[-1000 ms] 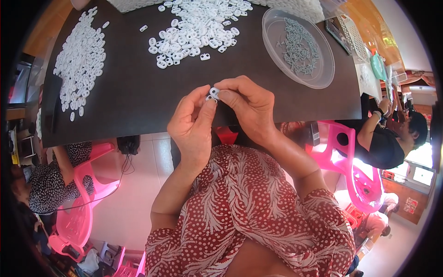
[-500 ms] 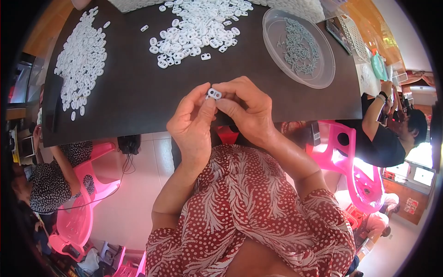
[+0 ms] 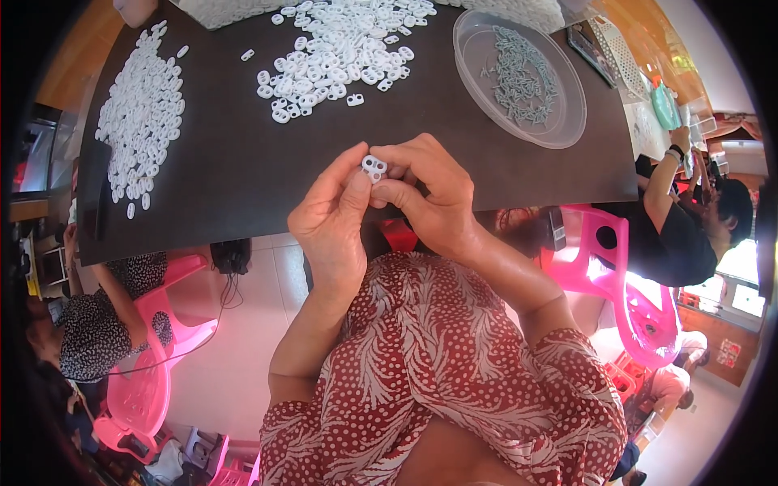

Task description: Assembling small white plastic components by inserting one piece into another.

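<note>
Both hands meet above the near edge of a dark table [image 3: 243, 186], left hand [image 3: 332, 219] and right hand [image 3: 429, 198] pinching one small white clip [image 3: 374, 168] between fingertips, raised close for viewing, with loose clips [image 3: 340, 49] piled beyond.

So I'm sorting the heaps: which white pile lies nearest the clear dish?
The middle pile, at the table's far edge beside the clear dish; the other pile lies far left.

The left hand [image 3: 331, 217] has closed its thumb a little nearer the white piece [image 3: 374, 168].
</note>
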A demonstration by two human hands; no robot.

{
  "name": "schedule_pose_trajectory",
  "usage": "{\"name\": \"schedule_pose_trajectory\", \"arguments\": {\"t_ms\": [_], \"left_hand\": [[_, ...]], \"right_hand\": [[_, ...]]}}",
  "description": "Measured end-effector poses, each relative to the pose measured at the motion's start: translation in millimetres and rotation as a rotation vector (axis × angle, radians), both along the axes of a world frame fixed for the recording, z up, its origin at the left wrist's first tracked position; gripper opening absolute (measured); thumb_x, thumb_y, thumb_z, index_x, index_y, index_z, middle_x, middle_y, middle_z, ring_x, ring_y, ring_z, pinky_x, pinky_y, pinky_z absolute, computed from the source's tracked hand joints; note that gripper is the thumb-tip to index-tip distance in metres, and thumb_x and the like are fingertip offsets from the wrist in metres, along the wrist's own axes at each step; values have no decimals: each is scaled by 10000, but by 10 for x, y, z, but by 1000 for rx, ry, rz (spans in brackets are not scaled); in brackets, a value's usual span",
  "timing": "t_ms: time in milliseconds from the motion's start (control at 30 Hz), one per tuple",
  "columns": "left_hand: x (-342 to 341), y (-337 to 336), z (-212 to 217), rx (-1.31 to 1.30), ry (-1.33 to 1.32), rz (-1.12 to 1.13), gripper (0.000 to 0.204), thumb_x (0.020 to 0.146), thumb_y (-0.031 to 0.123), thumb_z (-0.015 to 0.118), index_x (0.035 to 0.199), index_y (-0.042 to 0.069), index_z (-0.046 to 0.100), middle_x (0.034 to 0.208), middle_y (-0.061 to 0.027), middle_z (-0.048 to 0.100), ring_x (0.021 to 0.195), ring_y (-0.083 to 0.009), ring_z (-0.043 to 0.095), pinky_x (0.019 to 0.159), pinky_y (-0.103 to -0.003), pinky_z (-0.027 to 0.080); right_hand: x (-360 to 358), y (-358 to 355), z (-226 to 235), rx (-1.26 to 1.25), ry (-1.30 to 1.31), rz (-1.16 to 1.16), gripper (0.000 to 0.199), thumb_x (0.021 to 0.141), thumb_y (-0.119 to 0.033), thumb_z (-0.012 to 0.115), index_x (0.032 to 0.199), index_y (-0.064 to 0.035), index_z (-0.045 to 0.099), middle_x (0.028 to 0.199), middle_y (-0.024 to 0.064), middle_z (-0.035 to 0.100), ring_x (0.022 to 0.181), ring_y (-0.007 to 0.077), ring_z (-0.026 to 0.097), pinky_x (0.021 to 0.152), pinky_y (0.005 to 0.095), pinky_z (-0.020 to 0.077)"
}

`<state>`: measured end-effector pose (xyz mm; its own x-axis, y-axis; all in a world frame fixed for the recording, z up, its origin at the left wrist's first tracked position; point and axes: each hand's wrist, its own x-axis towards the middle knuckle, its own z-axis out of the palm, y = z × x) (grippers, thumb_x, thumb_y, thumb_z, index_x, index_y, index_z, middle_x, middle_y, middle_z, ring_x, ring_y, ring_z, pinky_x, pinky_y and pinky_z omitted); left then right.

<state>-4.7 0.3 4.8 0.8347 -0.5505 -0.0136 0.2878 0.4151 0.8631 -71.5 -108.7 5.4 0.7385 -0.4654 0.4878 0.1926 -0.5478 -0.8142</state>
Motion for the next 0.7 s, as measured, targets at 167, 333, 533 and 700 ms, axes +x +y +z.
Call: {"name": "schedule_pose_trajectory", "arguments": {"t_ms": [167, 333, 533, 700], "left_hand": [[10, 9, -19, 29, 8, -16, 241, 892, 41, 608, 1108, -66, 618, 906, -86, 657, 732, -106, 574, 671, -220, 479], [16, 17, -41, 8, -3, -15, 255, 884, 40, 619, 1115, -67, 614, 891, -82, 652, 723, -108, 570, 670, -221, 479], [15, 42, -82, 67, -83, -12, 262, 880, 41, 625, 1120, -65, 617, 879, -75, 641, 714, -113, 558, 679, -225, 480], [-31, 27, -100, 74, -196, 79, 243, 880, 45, 628, 1097, -64, 627, 881, -75, 638, 725, -112, 558, 685, -227, 480]], "right_hand": [[-13, -3, -31, -8, -10, -9, 348, 672, 45, 687, 1012, -4, 632, 743, 63, 608, 668, 197, 514, 594, 309, 432], [-10, 10, -17, -28, -24, -18, 331, 683, 43, 679, 1009, 4, 631, 754, 71, 619, 670, 203, 522, 602, 312, 438], [-2, 13, -12, -48, -31, -9, 325, 702, 53, 657, 1023, 11, 628, 758, 81, 619, 688, 218, 531, 607, 317, 443], [13, 30, -27, -121, -80, -16, 315, 711, 57, 648, 1023, 25, 622, 782, 95, 618, 696, 234, 534, 609, 326, 451]]}}
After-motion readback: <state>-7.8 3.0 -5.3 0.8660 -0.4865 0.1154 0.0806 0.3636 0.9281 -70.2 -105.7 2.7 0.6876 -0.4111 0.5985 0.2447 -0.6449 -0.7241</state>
